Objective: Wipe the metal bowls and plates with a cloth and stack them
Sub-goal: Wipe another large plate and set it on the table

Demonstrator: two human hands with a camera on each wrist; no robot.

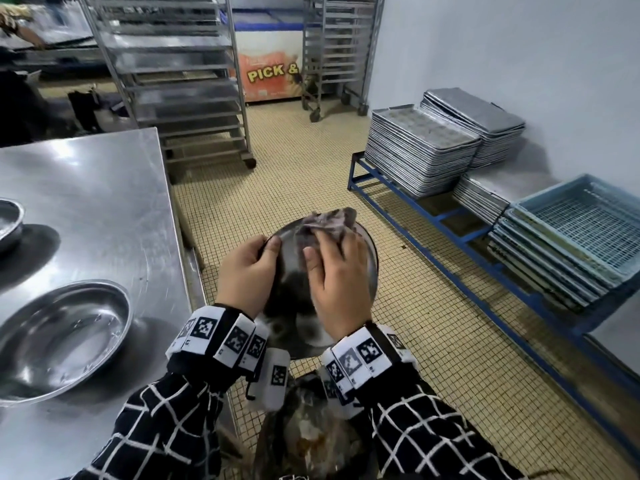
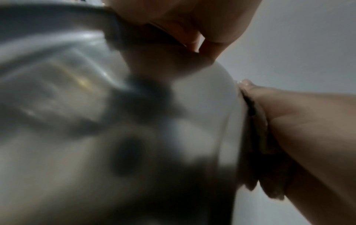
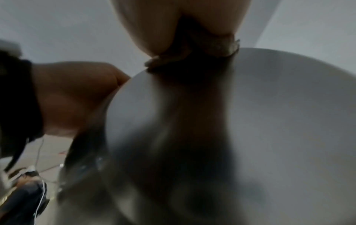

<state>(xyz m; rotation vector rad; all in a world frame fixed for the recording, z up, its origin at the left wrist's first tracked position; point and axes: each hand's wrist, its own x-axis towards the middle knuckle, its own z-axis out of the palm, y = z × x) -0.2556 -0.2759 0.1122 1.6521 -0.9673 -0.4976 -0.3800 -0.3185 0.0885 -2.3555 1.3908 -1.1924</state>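
I hold a metal plate [image 1: 294,268] tilted in the air over the floor, beside the table. My left hand [image 1: 247,271] grips its left rim, thumb on the near face. My right hand [image 1: 337,271] presses a grey cloth [image 1: 325,220] against the plate's face, with cloth bunched past the fingertips at the top rim. In the left wrist view the plate [image 2: 96,121] fills the frame, blurred, with the cloth [image 2: 256,137] under the right hand. The right wrist view shows the plate [image 3: 269,121] and cloth [image 3: 212,47] close up. A shallow metal bowl [image 1: 59,337] lies on the steel table [image 1: 104,188].
Another metal bowl [image 1: 8,220] sits at the table's left edge. Stacks of baking trays [image 1: 426,147] and blue crates [image 1: 575,237] rest on a blue low rack [image 1: 450,230] to the right. Wheeled tray racks [image 1: 173,74] stand behind. A dark bag [image 1: 311,431] lies at my feet.
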